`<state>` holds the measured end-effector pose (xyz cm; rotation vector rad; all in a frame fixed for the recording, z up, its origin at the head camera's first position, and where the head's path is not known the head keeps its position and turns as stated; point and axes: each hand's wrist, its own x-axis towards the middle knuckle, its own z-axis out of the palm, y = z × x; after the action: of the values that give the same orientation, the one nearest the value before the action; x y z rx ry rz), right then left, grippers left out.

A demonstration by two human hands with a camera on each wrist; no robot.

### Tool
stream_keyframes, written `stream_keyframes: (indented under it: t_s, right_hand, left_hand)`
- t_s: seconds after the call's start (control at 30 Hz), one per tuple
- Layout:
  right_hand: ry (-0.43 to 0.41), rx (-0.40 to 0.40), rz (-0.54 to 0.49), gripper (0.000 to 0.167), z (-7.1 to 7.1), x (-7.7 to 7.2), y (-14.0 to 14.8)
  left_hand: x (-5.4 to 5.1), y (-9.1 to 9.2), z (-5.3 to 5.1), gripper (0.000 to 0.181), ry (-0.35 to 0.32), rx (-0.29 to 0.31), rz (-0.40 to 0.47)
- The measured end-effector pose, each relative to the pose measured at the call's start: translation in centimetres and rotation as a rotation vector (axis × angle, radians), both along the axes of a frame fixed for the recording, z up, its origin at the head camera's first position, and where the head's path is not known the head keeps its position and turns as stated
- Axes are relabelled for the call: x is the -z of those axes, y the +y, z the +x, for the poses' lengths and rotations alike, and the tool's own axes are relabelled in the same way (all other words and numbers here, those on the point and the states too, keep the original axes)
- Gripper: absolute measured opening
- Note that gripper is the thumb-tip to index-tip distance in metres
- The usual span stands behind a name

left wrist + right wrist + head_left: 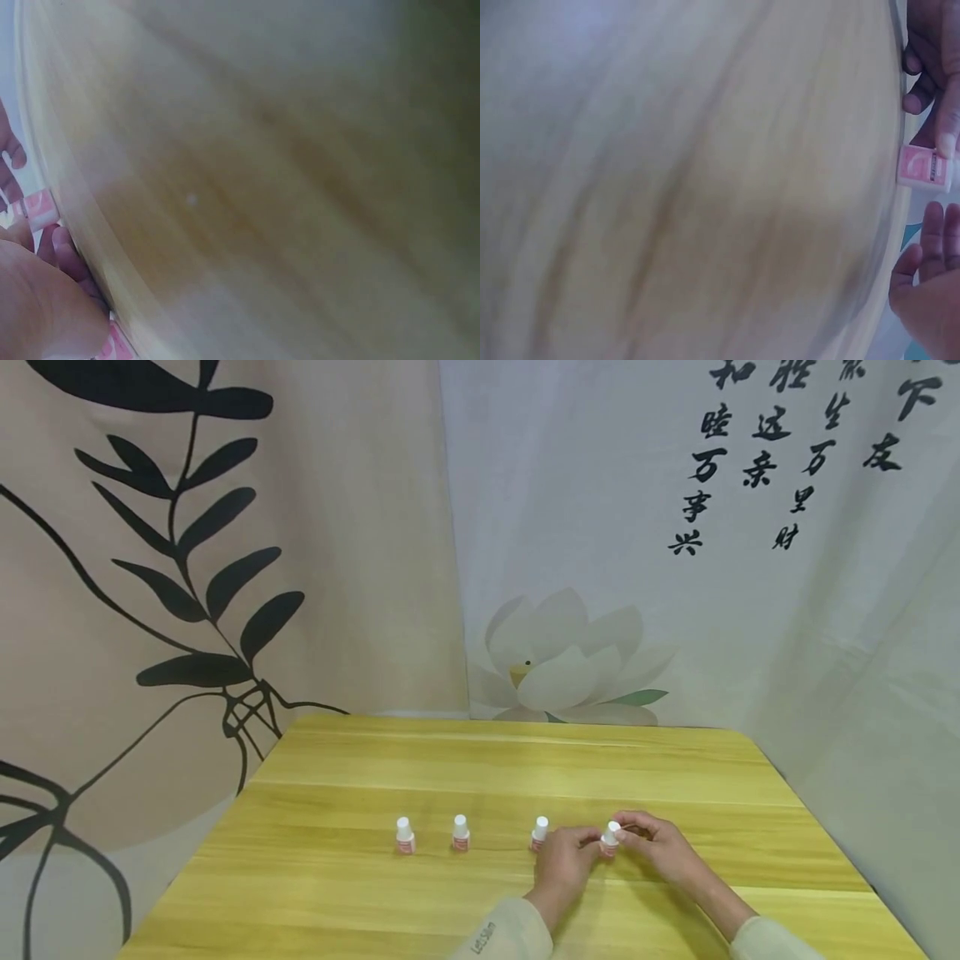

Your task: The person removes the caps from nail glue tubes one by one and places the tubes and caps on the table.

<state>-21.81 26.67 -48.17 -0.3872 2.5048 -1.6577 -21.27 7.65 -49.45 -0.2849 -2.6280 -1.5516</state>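
Observation:
Two hands meet at a small white bottle with a pink label [609,842], right of centre on the table in the head view. My left hand [564,862] pinches its body from the left. The thumb and index finger of my right hand [663,847] are at its white cap, gripping it from the right. In the right wrist view, the bottle's pink label [922,166] faces the camera, and the right hand's lower fingers [932,232] stand apart from it. Beside the left knuckles is a like bottle [540,829], partly hidden by that hand.
Two more such bottles, one at the left [405,837] and one nearer the middle [461,833], stand upright in a row. The yellow wood-grain table [337,902] ends at a printed curtain [375,568] behind.

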Motion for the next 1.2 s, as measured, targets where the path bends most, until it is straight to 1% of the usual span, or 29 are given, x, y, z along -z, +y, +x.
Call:
stream_keyframes:
  t_s: [0.07,0.17,0.27,0.37,0.5,0.73,0.83,0.97,1.07,1.17,1.2]
  right_hand:
    - [-0.014,0.004,-0.003,0.042,0.01,-0.04,-0.04]
    - [-0.027,0.040,0.002,0.042,-0.12,-0.16,-0.19]
    - [-0.033,0.080,0.006,0.037,-0.28,-0.20,-0.35]
    - [-0.027,0.093,0.012,0.032,-0.34,-0.16,-0.40]
    - [-0.019,0.085,0.007,0.032,-0.23,-0.16,-0.36]
    - [-0.017,0.010,-0.042,0.040,-0.08,-0.18,-0.18]
    - [-0.021,0.010,-0.059,0.040,0.01,-0.14,-0.22]
    - [-0.040,0.086,-0.043,0.040,0.05,-0.16,-0.44]
    - [-0.046,0.151,-0.008,0.036,0.11,-0.10,-0.57]
    - [-0.039,0.175,0.011,0.032,0.13,0.02,-0.66]
    - [-0.031,0.171,0.010,0.031,0.15,0.04,-0.67]
  left_hand:
    - [-0.07,-0.05,0.03,0.012,-0.006,-0.001,0.003]
    - [-0.16,-0.11,0.04,0.014,-0.010,-0.006,0.007]
    - [-0.16,-0.17,0.03,0.015,-0.011,-0.008,0.008]
    - [-0.07,-0.19,-0.04,0.015,-0.007,-0.004,0.009]
    - [0.02,-0.16,-0.16,0.015,-0.006,0.001,0.006]
    - [-0.03,-0.11,-0.21,0.016,-0.032,0.009,0.026]
    - [-0.12,-0.13,-0.16,0.015,-0.027,0.009,0.024]
    - [-0.23,-0.12,-0.08,0.014,-0.030,0.007,0.015]
    - [-0.26,-0.07,-0.02,0.014,-0.037,0.008,0.009]
    - [-0.18,-0.02,-0.01,0.015,-0.034,0.007,0.007]
    - [-0.15,-0.02,-0.03,0.014,-0.029,0.007,0.005]
